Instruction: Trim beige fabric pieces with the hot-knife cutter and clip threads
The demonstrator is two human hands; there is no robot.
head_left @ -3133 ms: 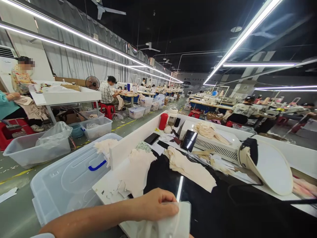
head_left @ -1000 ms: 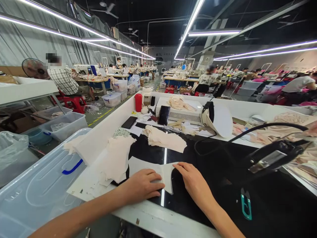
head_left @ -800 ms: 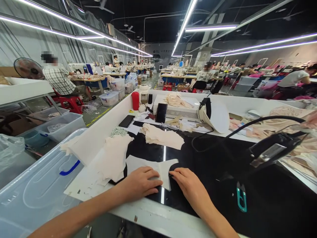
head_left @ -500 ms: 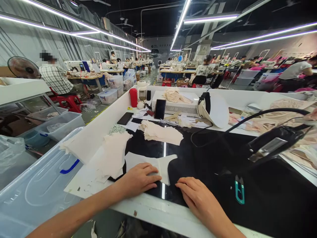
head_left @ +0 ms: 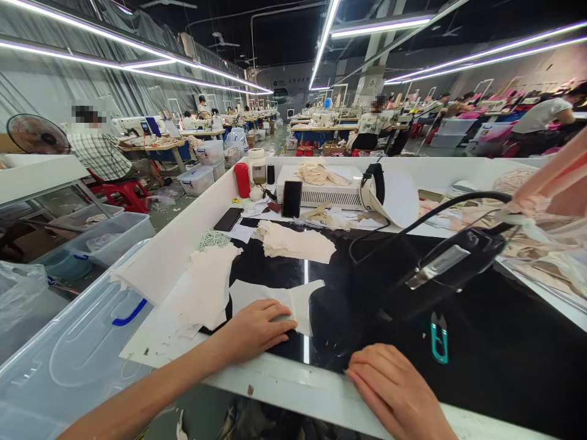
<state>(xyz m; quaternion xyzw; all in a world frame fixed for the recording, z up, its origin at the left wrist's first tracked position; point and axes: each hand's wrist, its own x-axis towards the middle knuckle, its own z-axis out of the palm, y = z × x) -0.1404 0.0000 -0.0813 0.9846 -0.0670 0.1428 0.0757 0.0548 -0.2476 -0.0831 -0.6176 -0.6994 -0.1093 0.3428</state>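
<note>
Both palm-down | left hand on white piece, grip spread | right hand thumb hidden, grip unclear

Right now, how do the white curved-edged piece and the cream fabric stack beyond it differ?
The white curved-edged piece lies under the left hand; the cream fabric stack is untouched. The piece looks flat and thin, the stack visibly layered. Both lie on the black tabletop.

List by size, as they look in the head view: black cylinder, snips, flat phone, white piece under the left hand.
White piece, partly covered by the left hand
Snips and flat phone: too alike to rank; snips are nearer the camera
Black cylinder
</note>
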